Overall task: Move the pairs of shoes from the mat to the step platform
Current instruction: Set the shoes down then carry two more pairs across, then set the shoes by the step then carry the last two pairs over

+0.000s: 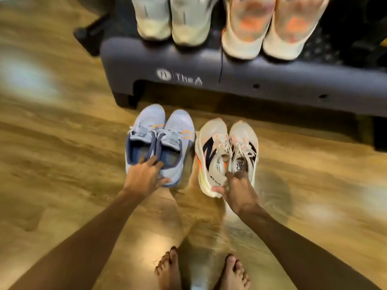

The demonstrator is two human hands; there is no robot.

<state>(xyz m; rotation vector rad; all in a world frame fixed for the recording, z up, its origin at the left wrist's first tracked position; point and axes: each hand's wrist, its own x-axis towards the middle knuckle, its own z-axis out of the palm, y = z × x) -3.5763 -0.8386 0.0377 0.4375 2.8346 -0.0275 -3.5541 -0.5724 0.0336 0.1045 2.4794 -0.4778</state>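
Left hand (144, 176) hooks fingers into the heels of the blue sneakers (159, 141), right hand (236, 189) pinches the white-and-orange pair (227, 151) likewise, carrying both pairs at once toward the step platform (209, 68), front edge already taken.

Four pairs of shoes, eight shoes in all: one blue pair (160, 143) and one white-and-orange pair (227, 155) near the floor; one pale grey pair (170, 17) and one white pair with orange heels (272, 26) on the single step platform (209, 65). Two hands, left hand (144, 176) and right hand (238, 191); two bare feet (201, 271).
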